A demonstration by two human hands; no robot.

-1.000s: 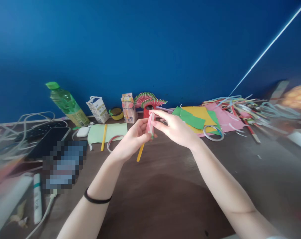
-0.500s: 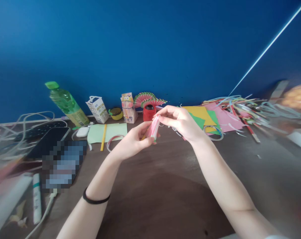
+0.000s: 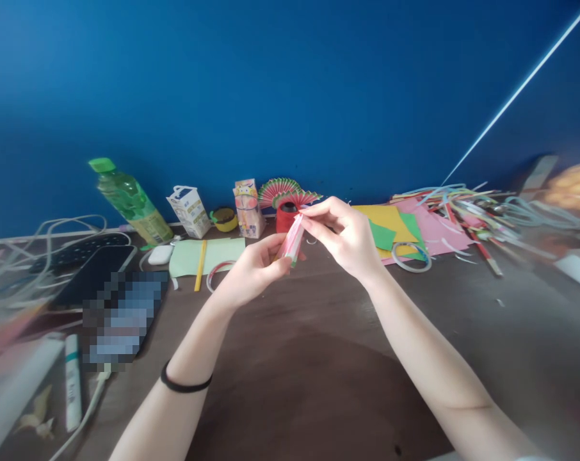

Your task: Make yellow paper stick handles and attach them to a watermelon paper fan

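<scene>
Above the brown table [image 3: 319, 358], my left hand [image 3: 254, 269] grips a narrow folded pink paper strip [image 3: 291, 242] with a green lower edge. My right hand [image 3: 345, 237] pinches the top end of the same strip with thumb and fingertips. Both hands are closed on it. A black band sits on my left wrist. Behind the hands stand a red cup with pleated pink-green paper fans [image 3: 286, 195].
A green bottle [image 3: 129, 202], two small cartons [image 3: 190, 211], a light green sheet with a yellow strip [image 3: 201, 256], tape rings [image 3: 411, 257], coloured paper sheets [image 3: 390, 224] and a heap of paper strips [image 3: 482, 208] lie along the blue wall. Phones, cables and a tube sit at left.
My right hand went from fingers stretched along the strip to a pinch at its top end. The strip tilted slightly. The yellow stick seen below my left hand is no longer visible.
</scene>
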